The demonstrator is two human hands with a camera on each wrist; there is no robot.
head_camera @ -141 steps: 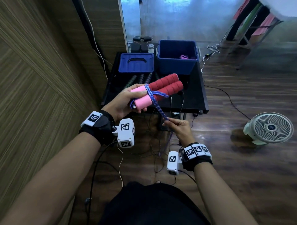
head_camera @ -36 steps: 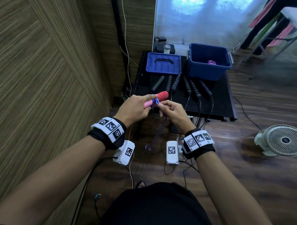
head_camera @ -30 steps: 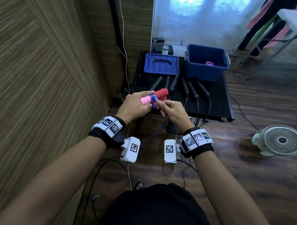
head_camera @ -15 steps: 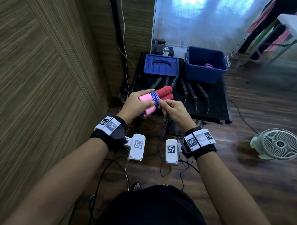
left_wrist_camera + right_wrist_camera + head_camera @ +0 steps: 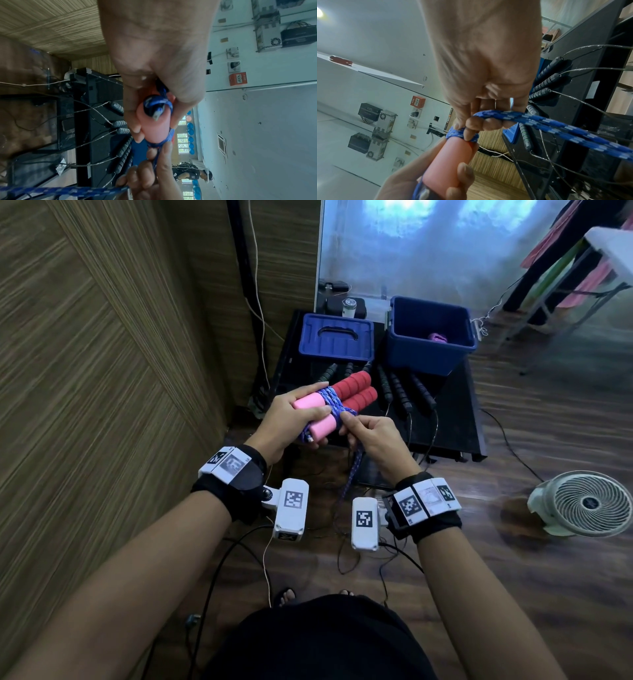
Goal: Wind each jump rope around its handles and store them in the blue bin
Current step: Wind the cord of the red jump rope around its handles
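Note:
My left hand (image 5: 291, 419) grips the pink ends of two red-and-pink foam handles (image 5: 352, 392) held side by side in front of the table. Blue braided rope (image 5: 330, 400) is wound round them in several turns. My right hand (image 5: 368, 433) pinches the rope right at the handles; the loose rope (image 5: 351, 481) hangs down from it. In the left wrist view a rope knot (image 5: 155, 106) sits at the end of a pink handle (image 5: 156, 129). In the right wrist view the rope (image 5: 539, 121) runs across my curled fingers. The open blue bin (image 5: 430, 361) stands at the table's far right.
A blue lid (image 5: 337, 337) lies left of the bin on the black table (image 5: 455, 412). Several black-handled jump ropes (image 5: 399, 392) lie in a row there, cables hanging off the front. A small white fan (image 5: 582, 503) stands on the wooden floor at right. A wood-panelled wall runs along the left.
More rope turns lie round the handles than 4.7 s ago. My right hand has come up from below to the bundle, and less rope hangs loose.

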